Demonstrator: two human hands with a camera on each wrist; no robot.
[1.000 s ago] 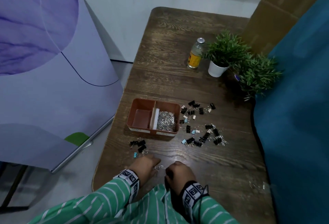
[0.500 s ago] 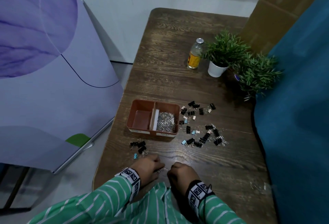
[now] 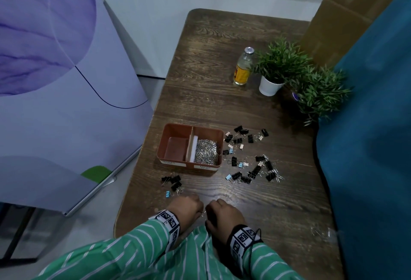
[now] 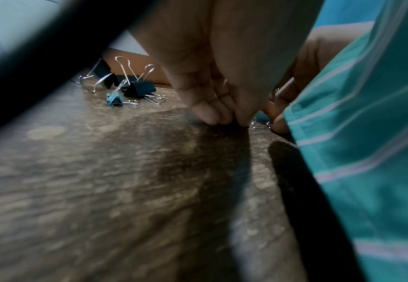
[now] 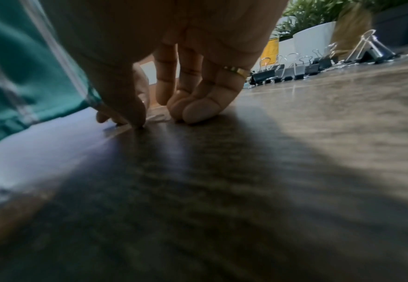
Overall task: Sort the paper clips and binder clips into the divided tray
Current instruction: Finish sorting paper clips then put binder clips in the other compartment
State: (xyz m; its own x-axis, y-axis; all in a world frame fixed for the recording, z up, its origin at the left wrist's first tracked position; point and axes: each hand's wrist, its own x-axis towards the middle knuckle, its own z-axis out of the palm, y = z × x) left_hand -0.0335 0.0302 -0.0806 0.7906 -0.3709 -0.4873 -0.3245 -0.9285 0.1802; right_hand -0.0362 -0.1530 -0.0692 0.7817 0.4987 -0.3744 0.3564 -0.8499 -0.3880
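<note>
The brown divided tray (image 3: 162,146) holds a heap of silver paper clips (image 3: 205,152) in its right compartment; the left compartment is bare. Black and blue binder clips (image 3: 249,168) lie scattered to the right of the tray, and a small group (image 3: 173,183) lies in front of its left corner. Near the table's front edge my left hand (image 3: 189,207) and right hand (image 3: 222,212) sit knuckle to knuckle. Both have curled fingers with their tips on the wood, pinching at loose paper clips (image 3: 203,213) (image 4: 258,125) (image 5: 157,117) between them.
A glass bottle (image 3: 242,68) and two potted plants (image 3: 280,66) stand at the back right of the wooden table (image 3: 222,106). A blue cloth surface (image 3: 367,146) runs along the right edge. A purple panel (image 3: 66,79) stands left of the table.
Both hands have stayed at the near edge. The gap between them has narrowed slightly, and less of the wire clip shows between them.
</note>
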